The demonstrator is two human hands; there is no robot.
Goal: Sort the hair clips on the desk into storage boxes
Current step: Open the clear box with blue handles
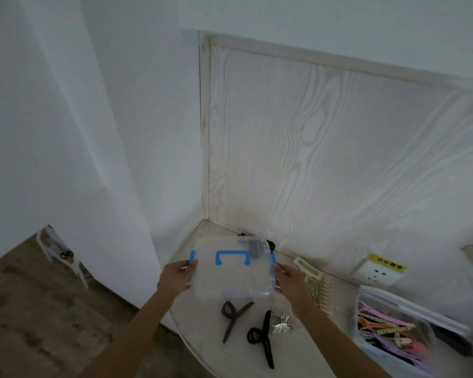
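A clear storage box with a blue handle and blue side latches is held above the desk's left corner. My left hand grips its left side and my right hand grips its right side. The lid is on it. Below it on the desk lie a brown claw clip, a black claw clip and a small silver clip. At the right stands a second clear box, open, full of pink, purple and orange clips.
The pale wood-grain desk ends in a rounded edge at the left, with floor beyond. A beige comb lies behind my right hand. A wall socket with a yellow label sits on the back panel. Black items lie behind the held box.
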